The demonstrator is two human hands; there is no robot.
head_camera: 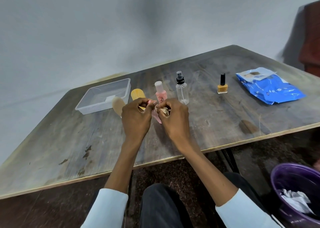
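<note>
We pinched a stained wipe (163, 110) in our right hand (174, 118), left hand (136, 118) curled, hold unclear; a jerk could topple the pink bottle (160, 93).

Below the pink bottle (160, 93), left hand (136, 118) and right hand (174, 118) hide most of a pink strip (158, 119) and pale wad (164, 110). Far right of the bottle, purple bin (297, 179) cropped.

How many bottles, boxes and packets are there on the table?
Bottles: 3 (pink bottle, clear spray bottle, yellow nail polish bottle)
Boxes: 1 (clear plastic box)
Packets: 1 (blue packet)
Total: 5
</note>
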